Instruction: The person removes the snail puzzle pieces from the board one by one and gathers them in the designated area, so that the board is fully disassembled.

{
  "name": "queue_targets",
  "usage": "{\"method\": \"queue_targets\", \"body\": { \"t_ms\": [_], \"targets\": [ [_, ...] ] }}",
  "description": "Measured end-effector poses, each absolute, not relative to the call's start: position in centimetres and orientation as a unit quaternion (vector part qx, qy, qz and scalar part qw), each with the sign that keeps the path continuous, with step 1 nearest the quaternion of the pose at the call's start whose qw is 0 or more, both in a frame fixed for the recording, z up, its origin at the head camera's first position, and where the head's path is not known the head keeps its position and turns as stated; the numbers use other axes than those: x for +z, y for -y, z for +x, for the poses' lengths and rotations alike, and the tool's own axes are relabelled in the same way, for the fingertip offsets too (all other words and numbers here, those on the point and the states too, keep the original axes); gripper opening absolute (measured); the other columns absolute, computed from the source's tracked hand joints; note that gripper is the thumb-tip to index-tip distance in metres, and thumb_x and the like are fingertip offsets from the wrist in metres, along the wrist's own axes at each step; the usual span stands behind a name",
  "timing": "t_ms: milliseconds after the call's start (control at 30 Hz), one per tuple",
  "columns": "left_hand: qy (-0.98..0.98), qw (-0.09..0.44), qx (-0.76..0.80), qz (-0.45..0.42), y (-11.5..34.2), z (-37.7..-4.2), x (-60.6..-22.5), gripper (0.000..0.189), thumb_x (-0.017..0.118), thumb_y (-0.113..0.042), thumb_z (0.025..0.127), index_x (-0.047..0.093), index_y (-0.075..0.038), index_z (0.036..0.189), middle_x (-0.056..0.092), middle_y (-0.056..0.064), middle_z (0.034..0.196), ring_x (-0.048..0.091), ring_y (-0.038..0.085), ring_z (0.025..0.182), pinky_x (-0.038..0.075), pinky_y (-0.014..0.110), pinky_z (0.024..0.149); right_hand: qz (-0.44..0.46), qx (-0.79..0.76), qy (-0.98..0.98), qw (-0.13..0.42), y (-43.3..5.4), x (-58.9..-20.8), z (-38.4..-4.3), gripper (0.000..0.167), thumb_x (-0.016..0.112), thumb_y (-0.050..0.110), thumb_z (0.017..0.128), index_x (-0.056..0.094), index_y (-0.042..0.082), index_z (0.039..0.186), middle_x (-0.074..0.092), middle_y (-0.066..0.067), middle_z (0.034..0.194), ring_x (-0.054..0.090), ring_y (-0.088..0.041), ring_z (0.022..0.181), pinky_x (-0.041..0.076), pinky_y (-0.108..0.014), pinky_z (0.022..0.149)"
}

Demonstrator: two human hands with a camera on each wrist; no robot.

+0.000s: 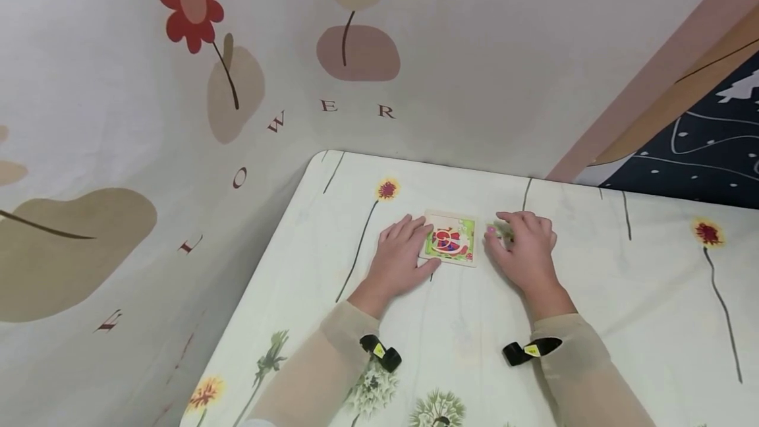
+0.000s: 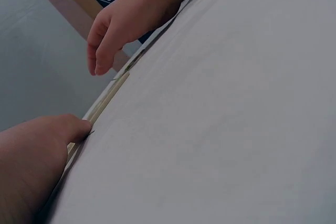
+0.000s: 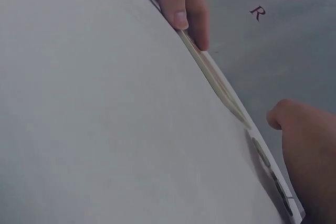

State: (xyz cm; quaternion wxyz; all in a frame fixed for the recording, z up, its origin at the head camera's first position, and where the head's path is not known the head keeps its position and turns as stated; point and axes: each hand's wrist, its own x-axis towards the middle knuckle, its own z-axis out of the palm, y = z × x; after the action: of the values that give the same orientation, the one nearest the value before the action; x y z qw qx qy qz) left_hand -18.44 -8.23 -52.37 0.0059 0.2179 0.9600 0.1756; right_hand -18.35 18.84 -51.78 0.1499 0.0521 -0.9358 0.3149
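Note:
A small square puzzle board (image 1: 452, 238) with a red, green and purple picture lies flat on the table. My left hand (image 1: 398, 252) holds it at its left side, fingers on the left edge and thumb by the near edge. In the left wrist view that thumb (image 2: 79, 128) touches the board's side. To the right of the board are small loose puzzle pieces (image 1: 500, 230), partly covered by my right hand (image 1: 524, 246). Its fingers are loosely bent above the pieces, and the right wrist view shows flat pieces (image 3: 261, 152) beneath it. Nothing is visible in its grasp.
A pale cloth printed with flowers covers the table (image 1: 456, 341). Along the back and left rises a fabric wall (image 1: 474, 84) with flower shapes and letters. A dark patterned cloth (image 1: 705, 137) hangs at the right rear. Both wrists wear small black cameras.

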Motion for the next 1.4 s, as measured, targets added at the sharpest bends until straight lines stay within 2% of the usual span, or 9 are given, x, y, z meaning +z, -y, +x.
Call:
{"method": "queue_targets", "body": {
  "t_ms": [233, 500, 1033, 1267, 1400],
  "targets": [
    [-0.959, 0.008, 0.180, 0.216, 7.9, -18.3, -52.5, 0.072, 0.059, -0.059, 0.103, 0.046, -0.021, 0.162, 0.036, 0.000, 0.171, 0.021, 0.026, 0.161, 0.022, 0.051, 0.126, 0.056, 0.310, 0.942, 0.118, -17.1, -51.9, -18.5, 0.040, 0.073, 0.030, 0.099, 0.071, 0.004, 0.130, 0.059, -0.016, 0.122, 0.039, -0.045, 0.129, 0.022, -0.067, 0.108],
    [-0.961, 0.001, 0.167, 0.220, 7.7, -18.3, -52.6, 0.071, 0.058, -0.060, 0.103, 0.047, -0.021, 0.162, 0.038, 0.001, 0.170, 0.022, 0.026, 0.161, 0.023, 0.051, 0.125, 0.038, 0.301, 0.948, 0.092, -15.7, -52.0, -18.7, 0.041, 0.073, 0.033, 0.099, 0.071, 0.002, 0.127, 0.054, -0.021, 0.135, 0.034, -0.048, 0.134, 0.022, -0.068, 0.109],
    [-0.961, 0.003, 0.167, 0.220, 8.0, -18.3, -52.6, 0.071, 0.057, -0.059, 0.103, 0.047, -0.021, 0.162, 0.037, 0.001, 0.171, 0.022, 0.026, 0.161, 0.023, 0.051, 0.125, 0.002, 0.295, 0.951, 0.090, -14.2, -51.7, -18.8, 0.038, 0.070, 0.028, 0.099, 0.072, 0.000, 0.125, 0.056, -0.022, 0.132, 0.036, -0.047, 0.133, 0.026, -0.067, 0.105],
    [-0.961, -0.003, 0.165, 0.220, 8.1, -18.5, -52.6, 0.071, 0.057, -0.059, 0.103, 0.047, -0.021, 0.161, 0.038, 0.001, 0.170, 0.023, 0.027, 0.161, 0.024, 0.052, 0.124, -0.013, 0.283, 0.956, 0.081, -13.1, -51.3, -18.7, 0.041, 0.071, 0.024, 0.100, 0.071, 0.000, 0.133, 0.057, -0.024, 0.133, 0.038, -0.048, 0.133, 0.029, -0.068, 0.102],
    [-0.962, -0.003, 0.163, 0.221, 8.1, -18.6, -52.5, 0.071, 0.058, -0.059, 0.103, 0.047, -0.021, 0.162, 0.037, 0.001, 0.170, 0.023, 0.027, 0.161, 0.024, 0.052, 0.124, -0.028, 0.276, 0.957, 0.082, -12.9, -51.0, -18.7, 0.040, 0.071, 0.026, 0.099, 0.071, -0.001, 0.128, 0.057, -0.025, 0.133, 0.037, -0.048, 0.134, 0.028, -0.067, 0.102]
  ]
}}
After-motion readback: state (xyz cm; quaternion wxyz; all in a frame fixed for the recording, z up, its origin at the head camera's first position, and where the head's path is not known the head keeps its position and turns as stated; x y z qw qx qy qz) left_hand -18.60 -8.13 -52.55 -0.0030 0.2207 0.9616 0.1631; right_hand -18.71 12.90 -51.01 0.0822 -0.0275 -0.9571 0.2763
